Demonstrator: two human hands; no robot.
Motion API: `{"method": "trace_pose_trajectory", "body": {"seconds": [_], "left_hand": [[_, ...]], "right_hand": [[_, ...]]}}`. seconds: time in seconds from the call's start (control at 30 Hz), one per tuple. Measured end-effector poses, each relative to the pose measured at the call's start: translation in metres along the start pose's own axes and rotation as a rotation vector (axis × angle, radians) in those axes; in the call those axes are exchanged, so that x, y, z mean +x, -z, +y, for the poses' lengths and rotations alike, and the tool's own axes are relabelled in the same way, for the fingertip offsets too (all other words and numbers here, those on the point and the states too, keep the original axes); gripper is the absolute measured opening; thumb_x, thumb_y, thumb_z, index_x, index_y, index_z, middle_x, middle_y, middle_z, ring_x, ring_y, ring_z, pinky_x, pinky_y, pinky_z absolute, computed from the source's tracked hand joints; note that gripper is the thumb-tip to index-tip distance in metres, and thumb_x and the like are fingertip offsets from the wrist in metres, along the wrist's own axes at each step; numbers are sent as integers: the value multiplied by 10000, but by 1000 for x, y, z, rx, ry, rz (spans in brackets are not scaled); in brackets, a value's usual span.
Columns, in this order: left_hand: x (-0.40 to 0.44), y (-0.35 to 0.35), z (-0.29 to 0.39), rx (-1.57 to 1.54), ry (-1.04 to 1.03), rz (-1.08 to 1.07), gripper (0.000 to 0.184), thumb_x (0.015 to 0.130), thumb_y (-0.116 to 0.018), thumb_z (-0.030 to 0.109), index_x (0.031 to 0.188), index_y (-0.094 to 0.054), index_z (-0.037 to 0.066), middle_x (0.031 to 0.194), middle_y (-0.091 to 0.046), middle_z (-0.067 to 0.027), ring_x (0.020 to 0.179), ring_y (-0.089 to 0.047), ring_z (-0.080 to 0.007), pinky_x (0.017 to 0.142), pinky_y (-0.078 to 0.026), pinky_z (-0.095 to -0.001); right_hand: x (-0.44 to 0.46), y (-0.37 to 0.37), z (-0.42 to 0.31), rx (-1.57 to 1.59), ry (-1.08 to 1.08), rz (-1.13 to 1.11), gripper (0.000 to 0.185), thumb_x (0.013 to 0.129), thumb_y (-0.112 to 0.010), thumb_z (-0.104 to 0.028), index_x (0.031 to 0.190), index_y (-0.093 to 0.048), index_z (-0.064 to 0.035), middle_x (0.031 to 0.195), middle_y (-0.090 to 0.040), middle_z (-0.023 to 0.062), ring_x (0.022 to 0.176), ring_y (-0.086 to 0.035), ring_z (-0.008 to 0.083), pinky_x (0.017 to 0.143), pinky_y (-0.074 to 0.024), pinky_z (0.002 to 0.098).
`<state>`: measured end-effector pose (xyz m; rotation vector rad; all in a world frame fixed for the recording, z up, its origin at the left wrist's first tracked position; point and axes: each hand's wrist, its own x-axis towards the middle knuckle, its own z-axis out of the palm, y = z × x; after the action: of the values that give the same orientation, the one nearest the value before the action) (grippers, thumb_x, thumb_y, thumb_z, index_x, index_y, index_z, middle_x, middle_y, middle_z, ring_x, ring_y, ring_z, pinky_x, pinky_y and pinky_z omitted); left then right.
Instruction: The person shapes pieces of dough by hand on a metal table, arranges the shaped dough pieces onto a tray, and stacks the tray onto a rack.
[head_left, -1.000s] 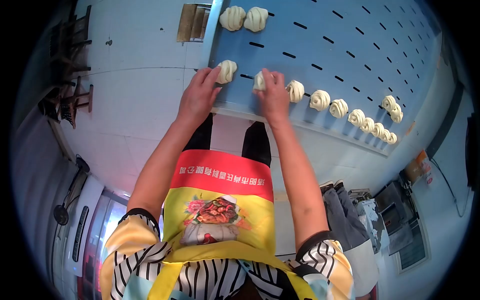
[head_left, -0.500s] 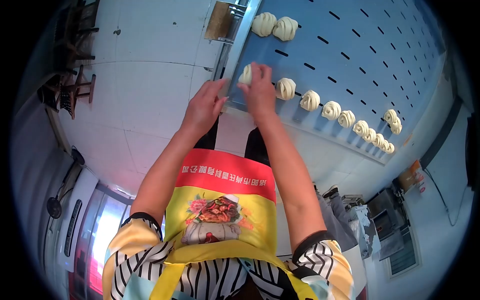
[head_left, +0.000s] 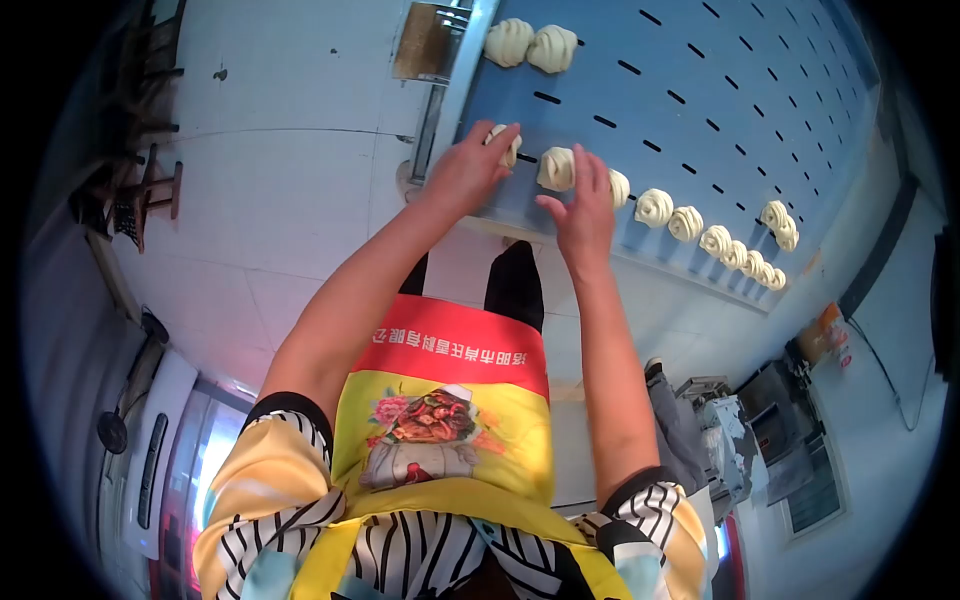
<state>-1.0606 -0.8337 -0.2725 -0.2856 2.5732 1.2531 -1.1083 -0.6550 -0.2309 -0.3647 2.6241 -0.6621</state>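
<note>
Twisted, pale dough buns lie on a blue slotted tray [head_left: 640, 110]. My left hand [head_left: 462, 178] is at the tray's near left corner, with its fingers and thumb around one twisted bun [head_left: 508, 150]. My right hand [head_left: 586, 215] is over the near edge, thumb and fingers apart. Just left of its fingertips sits a second bun [head_left: 556, 170], close to or touching them. Partly hidden behind the right fingers is a third bun [head_left: 620, 189].
Several buns [head_left: 686, 223] continue in a row along the near edge to the right. A pair of buns [head_left: 551, 49] rests at the upper left, and another pair [head_left: 780, 225] at the right. A brown board [head_left: 428, 42] adjoins the tray's left side. A person's leg [head_left: 678, 420] shows at the right.
My left hand has moved right onto the corner bun. My right hand has left that bun and shifted right to the neighbouring one. The view has moved slightly.
</note>
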Motion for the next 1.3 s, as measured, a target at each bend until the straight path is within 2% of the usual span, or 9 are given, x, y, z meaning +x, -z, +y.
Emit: {"method": "trace_pose_trajectory", "body": {"seconds": [0.17, 0.23, 0.4, 0.5, 0.67, 0.87, 1.0, 1.1, 1.3], "left_hand": [[3, -11, -5, 111, -66, -8, 574, 730, -713, 67, 1264, -518, 143, 1146, -499, -129, 892, -616, -354, 728, -519, -430], [4, -9, -6, 151, -31, -74, 626, 735, -723, 84, 1306, -483, 170, 1253, -466, -123, 973, -599, -337, 777, -518, -409], [6, 18, 50, 365, 185, -134, 645, 765, -719, 146, 1346, -439, 176, 1357, -435, -111, 1082, -565, -304, 800, -520, -390], [3, 0, 68, 303, -92, -86, 642, 764, -713, 147, 1345, -440, 160, 1316, -461, -116, 1078, -565, -301, 782, -521, -396], [22, -56, 54, 194, -72, -110, 570, 749, -700, 104, 1278, -489, 111, 1189, -499, -108, 995, -595, -301, 736, -517, -393], [21, -52, 52, 234, -97, -99, 592, 765, -696, 137, 1309, -463, 144, 1255, -485, -93, 964, -613, -295, 718, -523, -391], [39, 11, 45, 450, -5, 155, 640, 788, -677, 161, 1368, -416, 236, 1359, -442, -74, 995, -615, -272, 690, -539, -407], [80, 47, 20, 647, 9, 155, 649, 826, -610, 137, 1411, -353, 253, 1376, -428, -97, 928, -640, -293, 643, -539, -408], [126, 57, 16, 760, -14, -7, 431, 864, -501, 128, 1286, -437, 188, 1082, -569, -107, 763, -662, -325, 597, -525, -433]], "right_hand": [[7, -47, 42, -7, 129, 54, 744, 670, -772, -76, 1337, -449, -132, 1339, -452, 143, 1139, -536, 320, 857, -501, 390], [5, -49, 38, 5, 126, 93, 755, 668, -771, -66, 1344, -440, -132, 1349, -445, 142, 1157, -524, 320, 858, -503, 383], [-9, 15, 36, 115, -3, 94, 831, 645, -793, -68, 1376, -405, -143, 1361, -446, 150, 1215, -479, 330, 922, -473, 393], [-15, 26, 72, 101, -78, 95, 823, 647, -791, -66, 1374, -411, -130, 1344, -466, 158, 1213, -483, 329, 939, -460, 396], [-6, 6, 106, 102, -15, 19, 743, 649, -776, -45, 1323, -466, -104, 1328, -492, 146, 1168, -521, 325, 916, -471, 391], [-5, -2, 107, 20, -13, 78, 733, 658, -787, -111, 1321, -471, -117, 1307, -502, 129, 1128, -543, 325, 892, -483, 394], [4, 45, 56, 26, -242, -1, 797, 657, -801, -164, 1359, -423, -151, 1345, -458, 132, 1126, -541, 340, 867, -493, 410], [60, 41, 14, 93, 100, 112, 848, 642, -813, -183, 1379, -393, -180, 1367, -429, 140, 1132, -539, 343, 848, -501, 420], [174, -24, -14, -4, 314, 8, 689, 652, -792, -155, 1271, -491, -168, 1234, -514, 119, 1042, -576, 328, 824, -509, 413]]}}
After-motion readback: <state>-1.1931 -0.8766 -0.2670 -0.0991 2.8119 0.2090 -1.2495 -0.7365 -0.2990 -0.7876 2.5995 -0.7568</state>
